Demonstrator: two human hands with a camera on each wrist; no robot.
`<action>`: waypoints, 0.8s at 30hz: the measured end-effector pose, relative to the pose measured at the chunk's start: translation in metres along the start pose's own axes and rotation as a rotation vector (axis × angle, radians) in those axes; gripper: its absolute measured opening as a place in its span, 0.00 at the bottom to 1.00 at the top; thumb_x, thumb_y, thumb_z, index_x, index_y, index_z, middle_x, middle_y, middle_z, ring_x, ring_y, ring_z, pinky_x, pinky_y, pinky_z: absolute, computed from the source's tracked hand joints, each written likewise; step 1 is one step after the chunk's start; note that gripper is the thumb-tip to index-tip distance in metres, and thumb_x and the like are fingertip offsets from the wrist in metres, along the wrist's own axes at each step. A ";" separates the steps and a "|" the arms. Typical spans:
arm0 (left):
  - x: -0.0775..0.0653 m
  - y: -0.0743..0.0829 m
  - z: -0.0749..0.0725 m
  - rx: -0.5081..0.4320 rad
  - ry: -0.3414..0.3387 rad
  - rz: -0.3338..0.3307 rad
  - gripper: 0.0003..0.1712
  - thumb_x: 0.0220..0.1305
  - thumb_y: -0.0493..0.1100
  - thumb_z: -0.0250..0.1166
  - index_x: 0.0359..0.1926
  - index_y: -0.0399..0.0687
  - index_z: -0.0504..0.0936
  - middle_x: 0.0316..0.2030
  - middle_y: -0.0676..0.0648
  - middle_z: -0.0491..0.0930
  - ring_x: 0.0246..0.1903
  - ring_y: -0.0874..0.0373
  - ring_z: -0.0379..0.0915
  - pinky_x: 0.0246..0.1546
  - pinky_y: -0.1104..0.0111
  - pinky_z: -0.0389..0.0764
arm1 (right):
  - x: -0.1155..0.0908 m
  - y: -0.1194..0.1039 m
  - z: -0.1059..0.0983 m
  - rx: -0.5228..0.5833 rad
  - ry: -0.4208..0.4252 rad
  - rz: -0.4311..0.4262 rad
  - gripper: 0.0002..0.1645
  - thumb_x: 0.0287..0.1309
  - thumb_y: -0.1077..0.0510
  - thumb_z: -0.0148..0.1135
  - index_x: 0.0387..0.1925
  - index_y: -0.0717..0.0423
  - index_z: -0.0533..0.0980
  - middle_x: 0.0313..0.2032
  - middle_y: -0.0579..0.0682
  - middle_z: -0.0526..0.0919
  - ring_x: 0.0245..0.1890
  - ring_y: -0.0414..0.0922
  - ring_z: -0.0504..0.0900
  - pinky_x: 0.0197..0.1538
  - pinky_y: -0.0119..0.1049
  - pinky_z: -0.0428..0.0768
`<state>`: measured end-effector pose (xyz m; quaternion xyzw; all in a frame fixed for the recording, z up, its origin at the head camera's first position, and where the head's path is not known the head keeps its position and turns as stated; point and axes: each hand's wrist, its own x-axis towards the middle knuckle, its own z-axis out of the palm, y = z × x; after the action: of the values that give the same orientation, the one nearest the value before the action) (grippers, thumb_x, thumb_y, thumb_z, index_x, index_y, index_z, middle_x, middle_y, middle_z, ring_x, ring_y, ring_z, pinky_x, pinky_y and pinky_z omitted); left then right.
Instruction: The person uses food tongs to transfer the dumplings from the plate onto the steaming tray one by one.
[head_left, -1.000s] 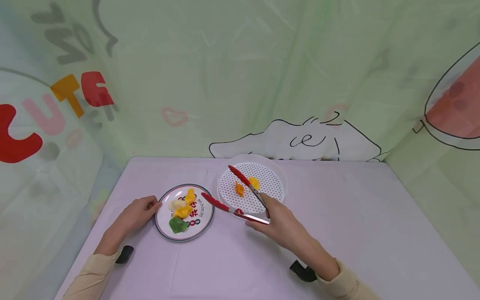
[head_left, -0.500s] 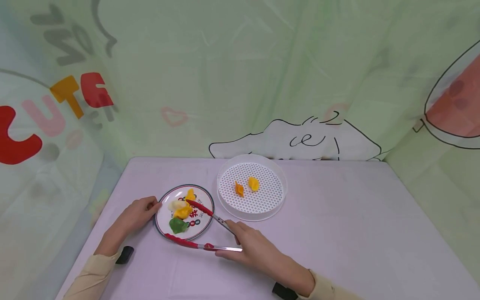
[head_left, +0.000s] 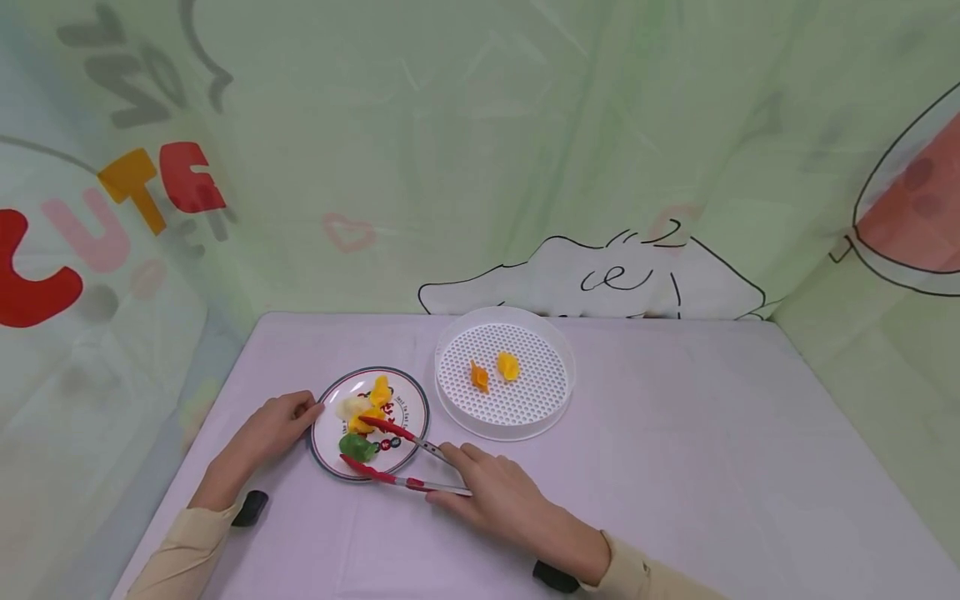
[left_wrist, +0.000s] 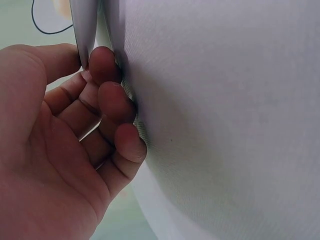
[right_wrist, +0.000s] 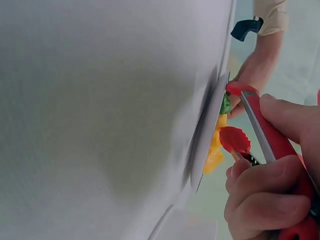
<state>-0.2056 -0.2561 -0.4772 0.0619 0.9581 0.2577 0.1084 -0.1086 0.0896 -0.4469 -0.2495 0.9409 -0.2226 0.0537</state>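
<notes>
My left hand (head_left: 279,427) pinches the left rim of a white plate (head_left: 330,400) with a dark edge; the left wrist view shows thumb and fingertips (left_wrist: 103,64) at that rim. On the plate lie a green dumpling-shaped piece (head_left: 357,448), two yellow pieces, one of them a yellow piece (head_left: 381,392) at the back, and a cream piece (head_left: 352,407). My right hand (head_left: 498,492) grips red-tipped metal tongs (head_left: 431,450). Their spread tips are over the plate, either side of the green piece, the upper tip overlapping the nearer yellow piece.
A round white steamer tray (head_left: 504,430) with a perforated base stands right of the plate, near the table's back edge. An orange piece (head_left: 479,377) and a yellow piece (head_left: 508,367) lie in it. Printed cloth (head_left: 480,167) hangs behind the table (head_left: 712,433).
My right hand has moved the tongs left and toward me, from over the steamer tray to over the plate, their tips now somewhat closer together. The left hand stays at the rim.
</notes>
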 end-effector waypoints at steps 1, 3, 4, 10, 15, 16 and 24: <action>0.000 0.001 -0.001 -0.001 0.001 0.001 0.11 0.73 0.47 0.58 0.34 0.46 0.76 0.22 0.51 0.69 0.27 0.57 0.66 0.29 0.67 0.66 | 0.000 0.000 0.000 -0.018 0.009 -0.004 0.33 0.60 0.36 0.66 0.61 0.48 0.75 0.46 0.48 0.84 0.26 0.36 0.72 0.28 0.28 0.71; 0.000 0.002 -0.002 0.001 0.001 0.007 0.12 0.73 0.47 0.58 0.34 0.46 0.76 0.22 0.51 0.69 0.26 0.57 0.66 0.28 0.67 0.65 | 0.001 0.000 0.001 -0.047 0.025 -0.011 0.31 0.60 0.37 0.66 0.59 0.47 0.76 0.43 0.47 0.84 0.24 0.36 0.71 0.26 0.28 0.68; -0.001 0.003 -0.003 0.001 0.001 0.011 0.12 0.73 0.47 0.58 0.33 0.46 0.76 0.22 0.51 0.68 0.26 0.57 0.65 0.28 0.67 0.65 | 0.001 0.001 0.001 -0.059 0.030 -0.013 0.30 0.61 0.37 0.66 0.58 0.47 0.76 0.42 0.47 0.84 0.23 0.36 0.70 0.25 0.28 0.67; -0.002 0.003 -0.003 0.002 0.003 0.013 0.12 0.74 0.47 0.58 0.33 0.46 0.75 0.21 0.51 0.68 0.25 0.57 0.65 0.27 0.67 0.64 | 0.001 0.001 0.002 -0.071 0.050 -0.020 0.27 0.61 0.39 0.66 0.56 0.47 0.78 0.40 0.46 0.85 0.21 0.35 0.69 0.24 0.28 0.66; -0.002 0.002 -0.003 0.005 0.002 0.018 0.13 0.74 0.47 0.58 0.32 0.46 0.75 0.21 0.51 0.68 0.25 0.57 0.65 0.27 0.67 0.64 | 0.001 0.002 0.002 -0.046 0.049 -0.023 0.26 0.61 0.39 0.66 0.55 0.47 0.78 0.40 0.46 0.85 0.23 0.35 0.72 0.25 0.28 0.70; -0.001 0.002 -0.003 0.004 0.001 0.020 0.13 0.74 0.47 0.58 0.32 0.46 0.74 0.21 0.51 0.68 0.25 0.57 0.65 0.27 0.67 0.64 | 0.001 0.002 0.002 -0.042 0.049 -0.024 0.26 0.61 0.39 0.66 0.55 0.47 0.78 0.40 0.46 0.85 0.23 0.35 0.72 0.26 0.28 0.70; -0.001 0.000 -0.003 0.014 -0.008 0.017 0.13 0.74 0.48 0.58 0.33 0.46 0.75 0.22 0.51 0.68 0.26 0.58 0.65 0.28 0.67 0.65 | 0.000 0.002 0.000 -0.006 0.031 -0.007 0.26 0.61 0.39 0.66 0.55 0.46 0.79 0.38 0.45 0.85 0.24 0.34 0.70 0.26 0.27 0.67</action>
<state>-0.2050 -0.2572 -0.4746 0.0720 0.9590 0.2514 0.1096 -0.1092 0.0914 -0.4475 -0.2493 0.9414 -0.2238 0.0378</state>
